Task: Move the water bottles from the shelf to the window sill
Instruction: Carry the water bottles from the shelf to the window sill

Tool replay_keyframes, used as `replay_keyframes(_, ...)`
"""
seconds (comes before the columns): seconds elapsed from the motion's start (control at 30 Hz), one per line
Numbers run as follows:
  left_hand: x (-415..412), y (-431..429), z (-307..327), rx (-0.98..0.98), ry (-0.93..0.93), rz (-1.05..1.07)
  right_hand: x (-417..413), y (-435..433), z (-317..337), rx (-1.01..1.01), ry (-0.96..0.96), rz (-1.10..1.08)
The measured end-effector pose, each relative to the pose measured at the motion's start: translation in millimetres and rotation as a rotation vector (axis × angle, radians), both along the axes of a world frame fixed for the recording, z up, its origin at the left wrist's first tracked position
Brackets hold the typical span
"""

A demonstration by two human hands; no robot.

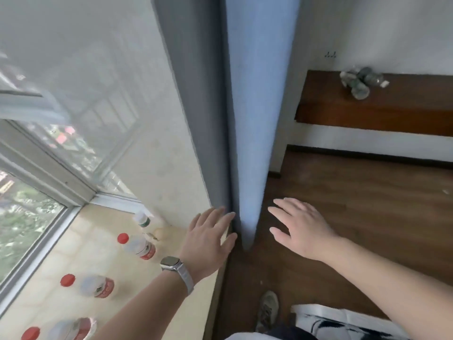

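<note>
Four bottles (pixel 139 246) upright on sill (pixel 171 285); shelf's (pixel 392 111) perhaps toppled.

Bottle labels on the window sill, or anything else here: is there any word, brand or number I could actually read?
No text can be read in this view.
Red-capped bottles: red and white labels, print too blurred.
Green-labelled bottle: label too small and blurred.
Watch on the left wrist: screen dark, nothing shown.
Bottles on the wooden shelf: too far and blurred.
</note>
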State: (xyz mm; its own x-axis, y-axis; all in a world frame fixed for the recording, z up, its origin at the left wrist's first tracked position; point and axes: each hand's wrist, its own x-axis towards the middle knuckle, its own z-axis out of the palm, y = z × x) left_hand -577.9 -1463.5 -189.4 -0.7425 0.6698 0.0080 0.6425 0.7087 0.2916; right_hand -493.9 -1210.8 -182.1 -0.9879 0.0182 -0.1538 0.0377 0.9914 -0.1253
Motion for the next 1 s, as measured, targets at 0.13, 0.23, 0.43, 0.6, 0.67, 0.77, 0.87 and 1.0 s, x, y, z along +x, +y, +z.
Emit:
replay_keyframes(0.13, -23, 75, 10, 0.064, 0.050, -0.143, -9, 47, 14, -0.049, 0.032, -0.130)
replay_keyframes(0.23, -42, 125, 21, 0.114, 0.112, -0.225, -10, 81, 23, -0.058, 0.079, -0.202)
replay_keyframes(0.43, -65, 205, 36, 0.170, 0.226, -0.377, -2, 141, 41, -0.018, 0.111, -0.322)
replay_keyframes(0.6, -77, 268, 45, 0.175, 0.239, -0.494, 10, 176, 52, 0.022, 0.107, -0.451)
replay_keyframes(0.67, -81, 292, 47, 0.164, 0.239, -0.524, 14, 190, 53, 0.035, 0.106, -0.492)
replay_keyframes(0.77, -92, 328, 50, 0.131, 0.237, -0.539, 16, 210, 54, 0.030, 0.091, -0.557)
replay_keyframes(0.87, -111, 368, 54, 0.067, 0.188, -0.544, 14, 236, 53, 0.015, 0.056, -0.616)
replay_keyframes(1.0, -143, 425, 47, -0.012, 0.186, -0.629, -4, 277, 52, 0.015, 0.067, -0.708)
